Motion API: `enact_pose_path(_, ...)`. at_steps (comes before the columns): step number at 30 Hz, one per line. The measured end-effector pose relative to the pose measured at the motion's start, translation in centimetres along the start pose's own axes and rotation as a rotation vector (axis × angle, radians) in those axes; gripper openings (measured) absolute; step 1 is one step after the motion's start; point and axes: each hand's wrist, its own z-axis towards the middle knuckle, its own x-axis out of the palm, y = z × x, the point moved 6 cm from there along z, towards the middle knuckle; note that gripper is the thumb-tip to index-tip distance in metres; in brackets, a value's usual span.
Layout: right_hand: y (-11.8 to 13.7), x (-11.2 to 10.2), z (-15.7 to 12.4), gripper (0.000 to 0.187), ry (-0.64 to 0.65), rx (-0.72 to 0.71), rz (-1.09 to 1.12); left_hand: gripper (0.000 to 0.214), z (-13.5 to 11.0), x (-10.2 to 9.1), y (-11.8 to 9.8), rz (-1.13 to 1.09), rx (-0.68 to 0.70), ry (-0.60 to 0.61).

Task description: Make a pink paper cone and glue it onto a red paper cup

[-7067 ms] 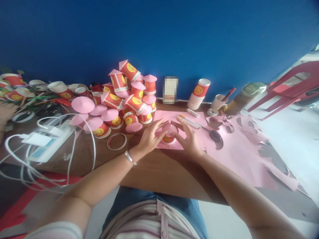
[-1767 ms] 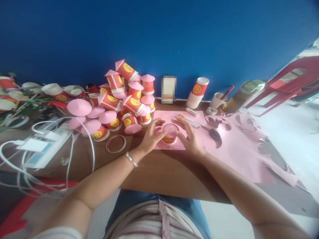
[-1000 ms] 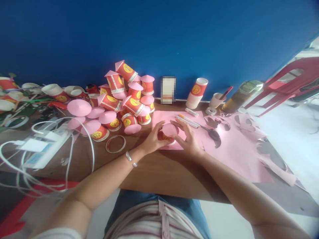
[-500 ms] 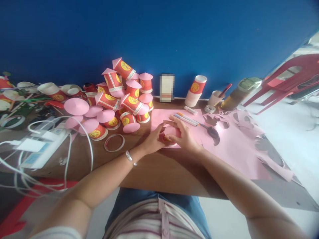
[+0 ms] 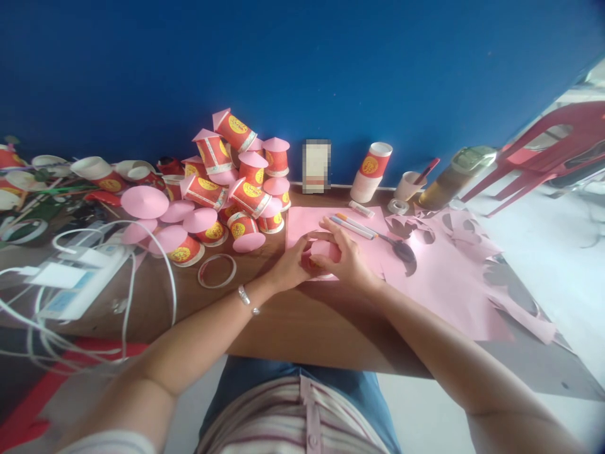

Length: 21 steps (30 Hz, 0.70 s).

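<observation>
Both my hands are wrapped round a paper cup topped with a pink paper cone (image 5: 324, 251), low over a pink paper sheet (image 5: 297, 221). My left hand (image 5: 293, 265) grips its left side, and my right hand (image 5: 352, 258) curves over its right side with the thumb on the near face. Most of the cup's red wall is hidden by my fingers. Just beyond my right hand lie two slim pens (image 5: 354, 227) and a pair of dark-handled scissors (image 5: 404, 251).
Several red cups with pink cone tops (image 5: 250, 195) are heaped at left. A power strip (image 5: 87, 284) with white cables and a tape ring (image 5: 217, 271) lie nearer. Stacked cups (image 5: 373, 167), a tape roll (image 5: 397, 207), a bottle (image 5: 456, 176) and cut pink paper (image 5: 454, 277) are at right.
My right hand's fingers and thumb have shifted slightly on the pink cone. Both hands stay round the cup, and the things on the table have not moved.
</observation>
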Motion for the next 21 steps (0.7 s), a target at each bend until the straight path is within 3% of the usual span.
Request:
enact_pose_path(4,0.4,-0.1,-0.4,0.09,-0.009,-0.078,-0.009,0.075,0.0,-0.3,0.6,0.037,0.022,-0.034)
enact_pose_path(7,0.8,-1.0,-0.8,0.085,-0.057,-0.177,0.011,0.084,0.0,-1.2,1.1,0.136,0.049,-0.175)
enact_pose_path(12,-0.9,-2.4,-1.0,0.064,-0.15,-0.095,0.05,0.084,-0.2,-2.5,0.9,0.196,0.13,-0.395)
enact_pose_path(16,-2.1,-1.4,-1.0,0.059,-0.062,-0.09,0.137,0.081,-0.4,-2.9,0.2,0.221,0.185,-0.453)
enact_pose_path(21,-2.3,0.4,-1.3,0.075,-0.002,-0.043,0.116,0.08,-0.5,-3.0,0.0,0.209,0.209,-0.451)
